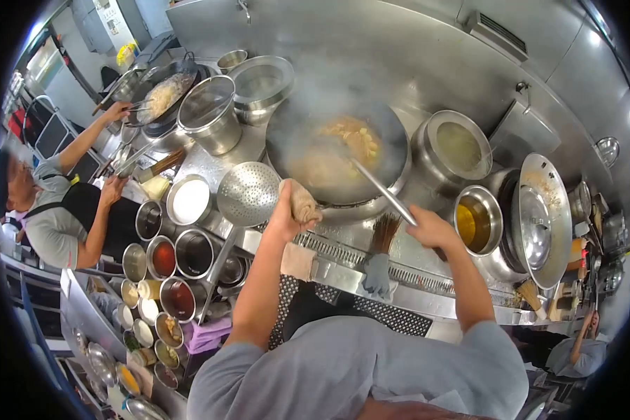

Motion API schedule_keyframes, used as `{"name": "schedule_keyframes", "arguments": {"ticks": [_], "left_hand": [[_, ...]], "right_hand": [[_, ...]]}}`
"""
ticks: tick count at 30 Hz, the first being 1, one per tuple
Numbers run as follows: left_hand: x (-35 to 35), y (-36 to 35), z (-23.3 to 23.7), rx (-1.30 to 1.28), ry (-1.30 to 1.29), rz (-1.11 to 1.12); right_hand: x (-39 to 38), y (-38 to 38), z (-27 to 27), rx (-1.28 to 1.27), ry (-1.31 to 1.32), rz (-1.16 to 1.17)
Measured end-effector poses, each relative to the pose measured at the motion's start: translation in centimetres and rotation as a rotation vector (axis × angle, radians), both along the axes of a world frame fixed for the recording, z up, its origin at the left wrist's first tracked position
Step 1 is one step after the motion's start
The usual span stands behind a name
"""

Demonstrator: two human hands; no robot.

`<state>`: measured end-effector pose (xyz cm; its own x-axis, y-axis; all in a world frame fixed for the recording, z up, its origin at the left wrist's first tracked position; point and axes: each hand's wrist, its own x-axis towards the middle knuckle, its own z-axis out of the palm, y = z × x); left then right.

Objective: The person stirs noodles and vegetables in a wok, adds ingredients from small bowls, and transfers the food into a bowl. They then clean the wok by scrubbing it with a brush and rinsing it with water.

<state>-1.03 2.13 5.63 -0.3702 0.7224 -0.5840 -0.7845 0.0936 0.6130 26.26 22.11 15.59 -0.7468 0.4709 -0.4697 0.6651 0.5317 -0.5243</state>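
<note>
My left hand is closed on a folded beige cloth at the near left rim of a large dark wok. With my right hand I grip a long metal handle that slopes down into the wok, its far end hidden in food and steam. Pale brown food with yellowish pieces lies in the wok, and steam rises over it. A perforated round strainer is just left of my left hand.
Pots of sauces crowd the left. To the right stand a pot of yellow liquid, a lidded pot and a large tilted wok. A co-worker handles another wok at far left; another person is at lower right.
</note>
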Motion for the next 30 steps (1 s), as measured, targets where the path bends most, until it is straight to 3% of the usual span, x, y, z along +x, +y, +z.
{"name": "schedule_keyframes", "arguments": {"ticks": [1, 3, 4, 6, 7, 8, 9, 13, 14, 19, 22, 24, 25, 30], "left_hand": [[0.2, -0.9, 1.5, 0.111, -0.043, -0.011], [-0.6, -0.5, -2.0, 0.132, -0.039, -0.03], [-0.6, -0.1, -3.1, 0.155, -0.026, -0.039], [-0.8, 0.8, -4.2, 0.217, -0.114, -0.058], [-0.7, 1.1, -4.3, 0.219, -0.072, -0.054], [-0.4, 1.1, -4.5, 0.212, -0.034, -0.046], [0.0, 1.0, -2.5, 0.023, 0.005, 0.019], [-1.6, 0.1, -2.6, 0.075, -0.093, -0.011], [-2.4, 0.1, -4.8, 0.06, -0.075, -0.044], [-3.5, 0.7, -2.5, -0.042, -0.046, -0.259], [-4.3, -1.4, -3.0, -0.057, -0.212, -0.343], [-5.2, -2.8, -1.5, 0.064, -0.136, -0.403], [-5.8, -3.0, 0.1, 0.07, -0.361, -0.371], [-3.4, 0.2, -3.6, -0.006, -0.39, -0.16]], "right_hand": [[0.6, 0.1, 0.6, 0.005, -0.006, -0.011], [1.7, -0.1, 1.1, -0.082, 0.039, -0.307], [1.8, 0.3, -0.1, -0.087, 0.022, -0.331], [0.2, 2.0, -1.8, 0.438, 0.168, -0.23], [-0.8, 2.0, -1.1, 0.285, 0.112, -0.364], [-1.1, 1.7, -0.6, 0.281, 0.1, -0.37], [-1.6, 1.7, -0.3, 0.261, 0.081, -0.396], [-2.1, 1.8, -0.5, 0.288, 0.029, -0.402], [-2.3, 1.4, -0.2, 0.279, 0.017, -0.407], [-3.7, 1.0, 0.4, 0.171, -0.005, -0.504], [-3.9, 0.9, -0.7, 0.101, 0.037, -0.515], [-4.3, 0.2, -0.9, 0.066, 0.029, -0.535], [-4.4, -0.2, -0.9, 0.051, 0.029, -0.55], [-4.8, -1.0, -2.3, -0.003, 0.077, -0.556]]}}
